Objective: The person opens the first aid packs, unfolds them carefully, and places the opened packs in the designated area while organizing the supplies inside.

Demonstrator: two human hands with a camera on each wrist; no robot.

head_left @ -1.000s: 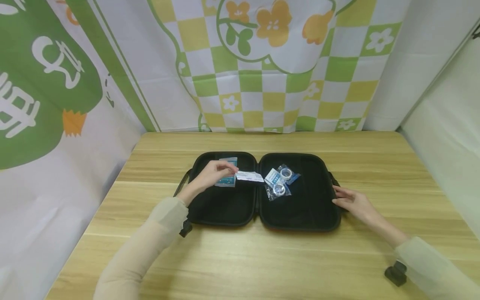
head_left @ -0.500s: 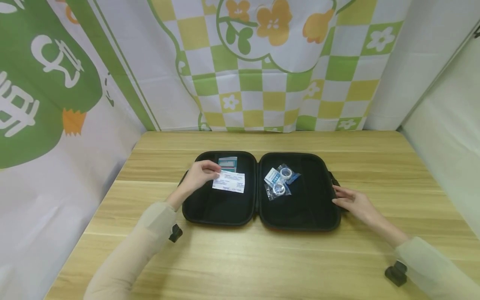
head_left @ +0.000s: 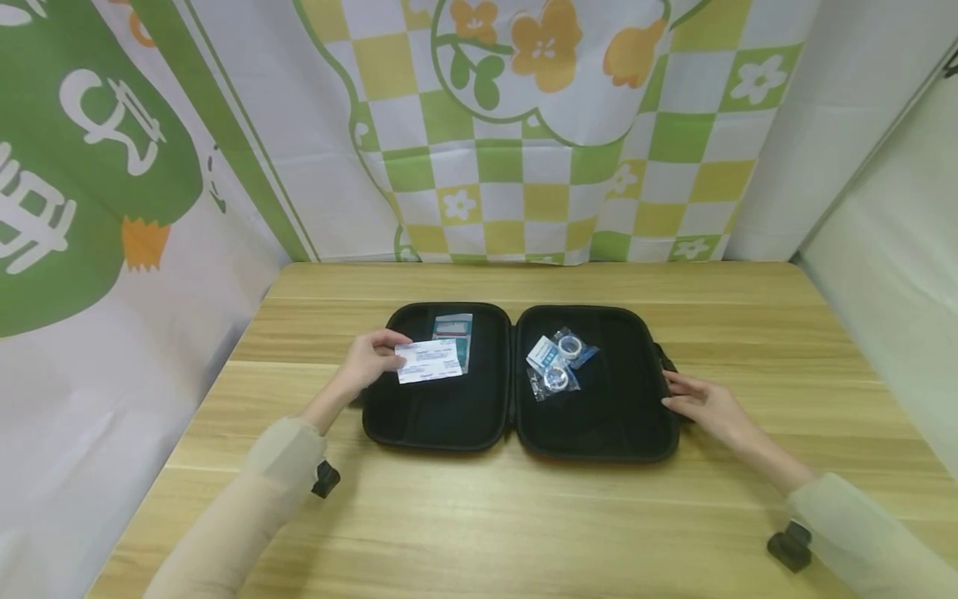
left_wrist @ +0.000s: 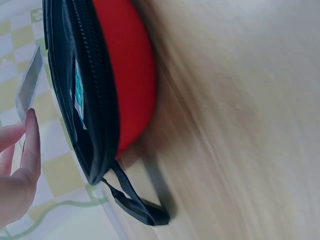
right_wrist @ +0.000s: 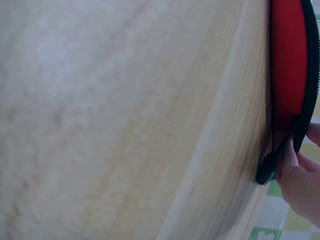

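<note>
A black-lined zip case with a red outer shell lies unfolded on the wooden table. Over its left half, my left hand pinches a flat white packet with small blue print between thumb and fingers. The left wrist view shows this packet nearly edge-on, apart from the case. Beneath it, a teal and white packet lies in the left half, partly covered. My right hand grips the right half's outer rim beside the strap.
Two small white rolls in clear and blue wrappers, one roll behind the other, lie in the right half. A carry strap hangs off the left half. A patterned curtain borders the table's back edge.
My left hand has drawn the white packet leftward from near the hinge, and its printed face has turned into view. The right hand stays on the case's rim.
</note>
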